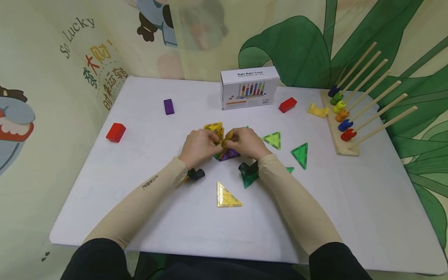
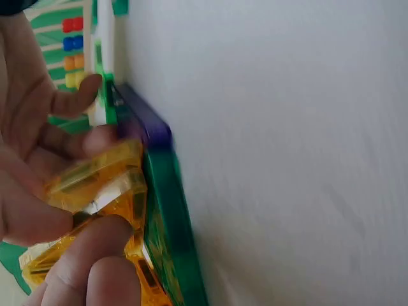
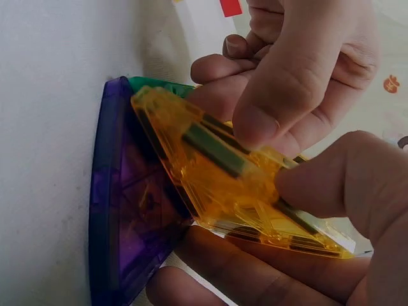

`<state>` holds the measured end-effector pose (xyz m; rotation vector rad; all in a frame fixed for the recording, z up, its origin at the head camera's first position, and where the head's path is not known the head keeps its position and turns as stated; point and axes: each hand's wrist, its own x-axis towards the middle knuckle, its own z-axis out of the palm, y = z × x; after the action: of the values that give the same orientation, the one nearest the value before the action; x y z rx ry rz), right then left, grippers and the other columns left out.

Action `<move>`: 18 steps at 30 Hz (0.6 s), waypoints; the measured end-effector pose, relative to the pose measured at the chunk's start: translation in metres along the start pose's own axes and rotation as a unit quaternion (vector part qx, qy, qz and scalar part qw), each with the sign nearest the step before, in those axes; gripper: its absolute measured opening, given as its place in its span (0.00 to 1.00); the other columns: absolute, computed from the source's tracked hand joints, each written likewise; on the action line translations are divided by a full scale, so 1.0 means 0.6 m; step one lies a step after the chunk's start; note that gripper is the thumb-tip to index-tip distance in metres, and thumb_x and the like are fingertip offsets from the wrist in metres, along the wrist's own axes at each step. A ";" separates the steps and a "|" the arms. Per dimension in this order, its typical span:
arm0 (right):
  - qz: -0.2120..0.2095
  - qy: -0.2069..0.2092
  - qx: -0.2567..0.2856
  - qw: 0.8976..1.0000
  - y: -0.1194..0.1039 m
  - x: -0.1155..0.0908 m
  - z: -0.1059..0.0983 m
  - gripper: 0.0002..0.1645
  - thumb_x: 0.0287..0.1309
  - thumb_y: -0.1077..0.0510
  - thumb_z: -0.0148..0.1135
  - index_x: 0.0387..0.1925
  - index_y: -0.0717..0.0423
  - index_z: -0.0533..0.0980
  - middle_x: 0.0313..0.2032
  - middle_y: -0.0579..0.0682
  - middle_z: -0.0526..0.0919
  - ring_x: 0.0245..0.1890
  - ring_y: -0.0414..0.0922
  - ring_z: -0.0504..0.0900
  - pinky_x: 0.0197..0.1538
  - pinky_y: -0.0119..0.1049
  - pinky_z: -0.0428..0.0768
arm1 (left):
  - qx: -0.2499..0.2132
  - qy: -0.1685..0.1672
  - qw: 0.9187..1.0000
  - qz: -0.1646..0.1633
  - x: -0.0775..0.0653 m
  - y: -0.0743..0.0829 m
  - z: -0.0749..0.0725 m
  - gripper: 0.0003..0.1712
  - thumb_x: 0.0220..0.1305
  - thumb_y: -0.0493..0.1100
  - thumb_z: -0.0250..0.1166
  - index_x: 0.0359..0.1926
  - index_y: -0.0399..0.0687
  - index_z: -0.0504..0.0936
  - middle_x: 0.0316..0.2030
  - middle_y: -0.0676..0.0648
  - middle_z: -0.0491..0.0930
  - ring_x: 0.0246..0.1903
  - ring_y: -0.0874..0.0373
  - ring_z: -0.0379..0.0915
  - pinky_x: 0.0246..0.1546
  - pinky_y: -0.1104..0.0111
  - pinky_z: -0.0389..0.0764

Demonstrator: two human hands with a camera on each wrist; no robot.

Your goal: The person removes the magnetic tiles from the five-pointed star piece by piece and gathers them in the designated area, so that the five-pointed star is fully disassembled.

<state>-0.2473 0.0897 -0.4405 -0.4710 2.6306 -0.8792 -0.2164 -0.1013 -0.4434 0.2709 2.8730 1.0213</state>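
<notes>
Above the middle of the table, my left hand pinches a translucent yellow triangular magnetic tile between thumb and fingers. My right hand comes in from the other side and grips a yellow tile too, thumb on its face and fingers beneath. These yellow pieces stand tilted and meet close together. Against them a purple tile and a green tile lie low at the tabletop. Another yellow tile shows just beyond the left fingers. The fingers hide much of the joined pieces.
Loose tiles lie around: a yellow triangle, a lime triangle and a green triangle. Farther out are a red block, a purple block, a printed box and a wooden peg rack with beads.
</notes>
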 end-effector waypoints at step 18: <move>0.016 0.013 -0.016 1.000 -0.002 -0.001 0.007 0.15 0.66 0.54 0.60 0.48 0.53 0.84 0.42 0.52 0.88 0.38 0.47 0.81 0.42 0.39 0.81 | 0.061 0.000 0.998 -0.002 -0.003 0.008 0.002 0.18 0.58 0.46 0.70 0.47 0.42 0.89 0.29 0.50 0.90 0.26 0.58 0.84 0.29 0.64 0.80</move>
<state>-0.2448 0.0867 -0.4429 -0.4263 2.6718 -0.8394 -0.2140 -0.0974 -0.4411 0.2736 2.9388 0.8475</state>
